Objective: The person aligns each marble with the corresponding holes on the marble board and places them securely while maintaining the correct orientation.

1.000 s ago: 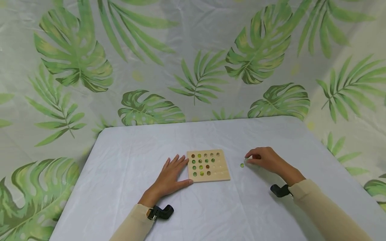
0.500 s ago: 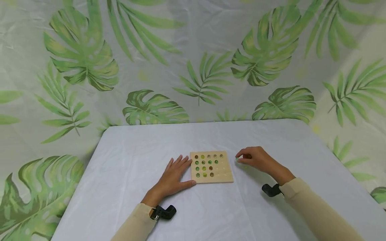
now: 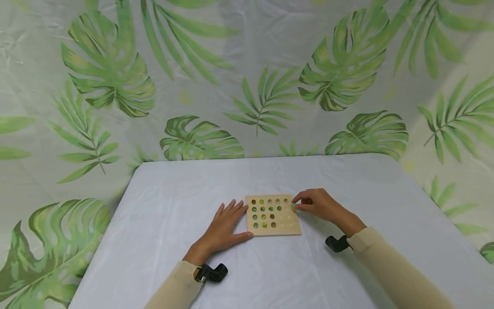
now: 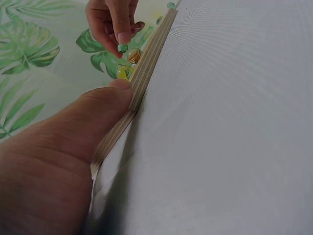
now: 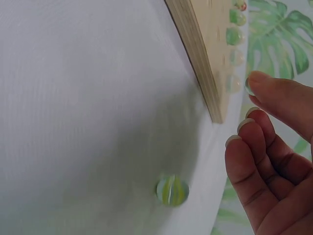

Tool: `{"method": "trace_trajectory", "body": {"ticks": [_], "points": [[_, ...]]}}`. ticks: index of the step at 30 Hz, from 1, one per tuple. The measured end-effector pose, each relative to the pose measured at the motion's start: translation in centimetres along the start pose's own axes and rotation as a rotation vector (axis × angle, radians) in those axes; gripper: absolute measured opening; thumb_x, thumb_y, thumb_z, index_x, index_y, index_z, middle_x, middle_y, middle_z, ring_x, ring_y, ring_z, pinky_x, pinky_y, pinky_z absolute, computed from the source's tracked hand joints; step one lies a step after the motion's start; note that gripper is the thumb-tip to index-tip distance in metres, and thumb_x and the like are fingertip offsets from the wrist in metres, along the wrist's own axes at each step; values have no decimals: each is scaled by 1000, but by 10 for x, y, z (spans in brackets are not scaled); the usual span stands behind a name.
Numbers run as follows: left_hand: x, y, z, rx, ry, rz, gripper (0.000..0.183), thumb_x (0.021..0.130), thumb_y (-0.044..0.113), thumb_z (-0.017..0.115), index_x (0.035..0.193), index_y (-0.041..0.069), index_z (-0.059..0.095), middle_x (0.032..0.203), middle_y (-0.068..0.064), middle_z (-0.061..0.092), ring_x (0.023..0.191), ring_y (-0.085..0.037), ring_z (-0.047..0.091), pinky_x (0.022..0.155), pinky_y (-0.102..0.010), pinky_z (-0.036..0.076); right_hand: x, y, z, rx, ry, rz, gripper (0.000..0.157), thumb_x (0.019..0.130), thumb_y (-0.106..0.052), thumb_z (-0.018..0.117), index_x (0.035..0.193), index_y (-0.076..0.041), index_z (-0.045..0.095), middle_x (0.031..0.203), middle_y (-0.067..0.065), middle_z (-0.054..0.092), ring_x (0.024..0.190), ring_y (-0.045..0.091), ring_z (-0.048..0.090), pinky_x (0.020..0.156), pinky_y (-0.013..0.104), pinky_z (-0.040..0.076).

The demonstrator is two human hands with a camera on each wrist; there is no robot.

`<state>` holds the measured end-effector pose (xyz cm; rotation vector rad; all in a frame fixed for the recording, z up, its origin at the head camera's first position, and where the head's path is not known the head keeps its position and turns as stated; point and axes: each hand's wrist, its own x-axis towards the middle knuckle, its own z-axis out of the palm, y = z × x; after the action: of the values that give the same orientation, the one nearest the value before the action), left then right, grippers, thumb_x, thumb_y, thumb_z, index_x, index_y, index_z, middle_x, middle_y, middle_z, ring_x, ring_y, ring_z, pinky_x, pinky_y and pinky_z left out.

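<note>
A light wooden board (image 3: 287,231) lies on the table, with marbles seated in rows of its hollows. My left hand (image 3: 218,235) is spread at the board's left side, fingertips and thumb touching its edge; the left wrist view has the thumb (image 4: 83,115) against the near edge. Between thumb and finger, my right hand (image 3: 322,208) pinches a pale green marble (image 3: 293,206), just over the board's right edge by the second row. That marble (image 4: 122,48) also shows in the left wrist view. A loose yellow-green marble (image 5: 172,190) lies on the cloth below the right hand.
White cloth (image 3: 173,193) covers the table, whose far edge meets a leaf-print backdrop (image 3: 270,51). Seated marbles, green, yellow, brown and clear, fill mostly the left part of the board and its far row. Shallow bare hollows show at the board's lower right.
My right hand has moved left with the pinched marble, from beside the loose marble to the board's right edge. The left hand stays at the board. The head view has shifted slightly.
</note>
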<state>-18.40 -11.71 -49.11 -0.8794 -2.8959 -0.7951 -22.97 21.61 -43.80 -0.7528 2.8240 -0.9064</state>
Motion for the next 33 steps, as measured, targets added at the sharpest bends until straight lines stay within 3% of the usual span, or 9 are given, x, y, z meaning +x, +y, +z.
{"method": "trace_trajectory", "body": {"ticks": [6, 15, 33], "points": [[0, 2, 1, -4, -9, 1, 86, 85, 62, 61, 151, 13, 34, 157, -6, 29, 147, -26, 15, 117, -49, 4, 2, 0, 7, 3, -2, -22, 16, 87, -18, 73, 101, -13, 75, 70, -7, 57, 61, 9, 45, 54, 24, 40], [-1, 1, 2, 6, 4, 7, 86, 85, 61, 61, 150, 12, 35, 156, -7, 30, 147, -27, 16, 117, -50, 5, 8, -5, 14, 1, -43, 16, 19, 86, -22, 74, 103, -13, 75, 75, -6, 59, 65, 10, 47, 57, 25, 42], [0, 0, 0, -7, 12, 11, 85, 85, 62, 61, 150, 13, 35, 156, -6, 30, 147, -27, 16, 117, -50, 4, 12, -9, 12, -11, -65, 57, 21, 86, -22, 73, 104, -11, 76, 74, -6, 63, 60, 11, 47, 52, 24, 41]]}}
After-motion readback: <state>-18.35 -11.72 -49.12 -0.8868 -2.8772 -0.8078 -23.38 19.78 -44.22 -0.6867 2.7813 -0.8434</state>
